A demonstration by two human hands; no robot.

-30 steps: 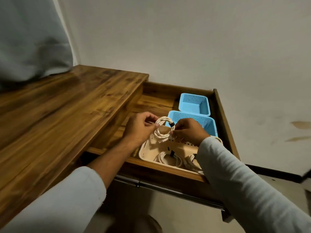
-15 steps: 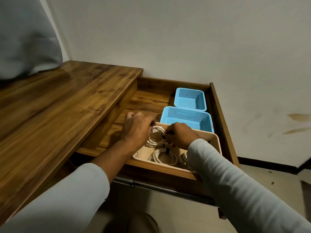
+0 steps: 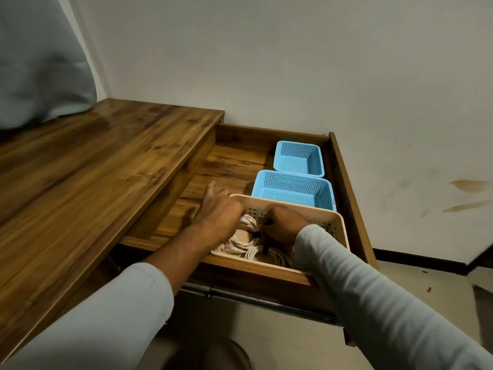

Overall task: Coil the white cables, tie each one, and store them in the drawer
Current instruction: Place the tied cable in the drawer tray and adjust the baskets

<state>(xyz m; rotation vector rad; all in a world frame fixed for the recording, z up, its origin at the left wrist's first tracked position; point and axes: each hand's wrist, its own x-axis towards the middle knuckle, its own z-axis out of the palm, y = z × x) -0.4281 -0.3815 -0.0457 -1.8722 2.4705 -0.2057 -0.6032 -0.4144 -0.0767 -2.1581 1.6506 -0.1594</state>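
The drawer (image 3: 256,265) stands pulled out, with a beige basket (image 3: 338,222) at its front. Several white cable coils tied with black ties lie in the basket. One coil (image 3: 248,222) sits between my hands; two others (image 3: 234,247) (image 3: 273,255) lie nearer the front. My left hand (image 3: 218,212) hovers over the basket's left end with its fingers stretched forward, its thumb side against the coil. My right hand (image 3: 284,225) is down inside the basket, fingers curled, pinching that coil at its black tie.
Two blue mesh baskets (image 3: 293,190) (image 3: 298,158) sit behind the beige one along the drawer's right side. Bare wooden drawer floor (image 3: 221,166) lies to their left. The wooden desk top (image 3: 93,166) stretches left, with grey cloth (image 3: 40,70) at its far corner.
Both hands have lowered the coil from above the basket down into it. My left hand's fingers have come off the coil and stretched out.
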